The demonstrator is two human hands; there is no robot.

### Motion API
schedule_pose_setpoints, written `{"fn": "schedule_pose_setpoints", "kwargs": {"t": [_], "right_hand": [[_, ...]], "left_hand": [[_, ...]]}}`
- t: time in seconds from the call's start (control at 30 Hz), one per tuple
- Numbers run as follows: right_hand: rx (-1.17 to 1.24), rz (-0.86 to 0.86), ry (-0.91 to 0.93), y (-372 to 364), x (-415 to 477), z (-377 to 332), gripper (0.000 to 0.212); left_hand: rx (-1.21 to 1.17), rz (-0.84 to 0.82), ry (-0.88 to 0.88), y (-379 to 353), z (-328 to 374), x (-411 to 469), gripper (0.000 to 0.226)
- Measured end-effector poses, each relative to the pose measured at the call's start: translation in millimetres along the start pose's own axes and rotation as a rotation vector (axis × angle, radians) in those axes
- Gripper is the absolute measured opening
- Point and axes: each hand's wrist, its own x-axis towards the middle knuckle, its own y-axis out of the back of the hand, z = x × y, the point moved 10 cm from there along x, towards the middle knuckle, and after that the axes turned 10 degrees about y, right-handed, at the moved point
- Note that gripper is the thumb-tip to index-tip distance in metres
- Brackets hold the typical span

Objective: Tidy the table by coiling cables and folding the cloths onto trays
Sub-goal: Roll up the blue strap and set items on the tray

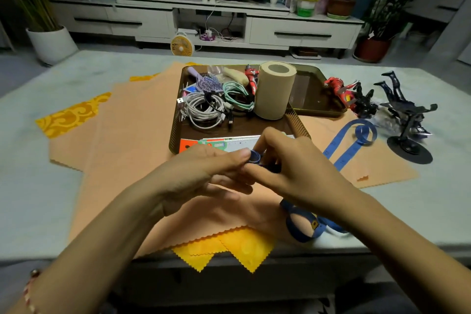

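Room: pale table (pixel 51 186) in a dim living room, white TV cabinet (pixel 300 30) behind it.
Left hand (pixel 204 173): my thumb and fingers pinch a small rolled end of the blue tape (pixel 254 157); the other fingers lie loosely underneath.
Right hand (pixel 288 168): fingers curled over the same roll from the other side, fingertips meeting my left hand.
Tape, rest: loose length runs off to my right and curls into a loop near the toys; another stretch loops under my right wrist at the table's near edge.
Cloths: orange cloths (pixel 132 135) lie spread flat and overlapping under my hands, yellow corners showing.
Front tray (pixel 175 122): just beyond my hands, on the cloths; holds a coiled white cable (pixel 204 109), a coiled green cable (pixel 235 95), a hairbrush (pixel 207 81), an upright paper roll (pixel 274 89).
Back tray (pixel 313 94): behind the roll, partly under the front one.
Toys: red figure (pixel 339 89) beside the back tray, dark figure on a stand (pixel 405 109) further right.
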Motion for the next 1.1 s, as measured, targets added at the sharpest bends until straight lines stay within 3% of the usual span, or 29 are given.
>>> {"fn": "schedule_pose_setpoints", "kwargs": {"t": [0.1,0.3,0.4,0.47,0.53,0.6,0.7,0.8,0.9,1.0,1.1], "right_hand": [[-0.156,0.029,0.026,0,-1,-5,0.033],[0.400,-0.243,0.082,-19,-1,-15,0.032],[0.470,-0.210,0.032,-18,-2,-9,0.022],[0.337,-0.125,0.004,-14,-2,-3,0.025],[0.046,-0.045,0.025,-7,-2,-3,0.035],[-0.066,-0.016,0.051,-4,-1,-7,0.039],[0.184,-0.118,0.084,-10,2,-13,0.034],[0.344,-0.205,0.085,-16,2,-16,0.027],[0.273,-0.090,0.022,-10,0,-9,0.026],[-0.010,-0.006,0.031,-4,-1,-9,0.034],[0.187,-0.112,0.058,-12,1,-13,0.033]], "left_hand": [[0.050,0.000,-0.018,-5,1,0,0.041],[0.174,-0.185,0.111,-9,-7,-6,0.025],[0.126,-0.172,0.099,-6,-7,-6,0.024],[0.060,-0.097,0.051,-2,-3,-3,0.033],[0.025,-0.042,0.024,0,-2,1,0.051],[0.038,-0.042,0.021,-2,-2,1,0.049],[0.108,-0.100,0.048,-2,-3,-3,0.030],[0.132,-0.166,0.084,-3,-6,-5,0.029],[0.073,-0.131,0.049,-3,-4,-3,0.032],[0.046,-0.081,0.013,-2,-1,-1,0.028],[0.109,-0.090,0.037,0,-3,-2,0.030]]}}
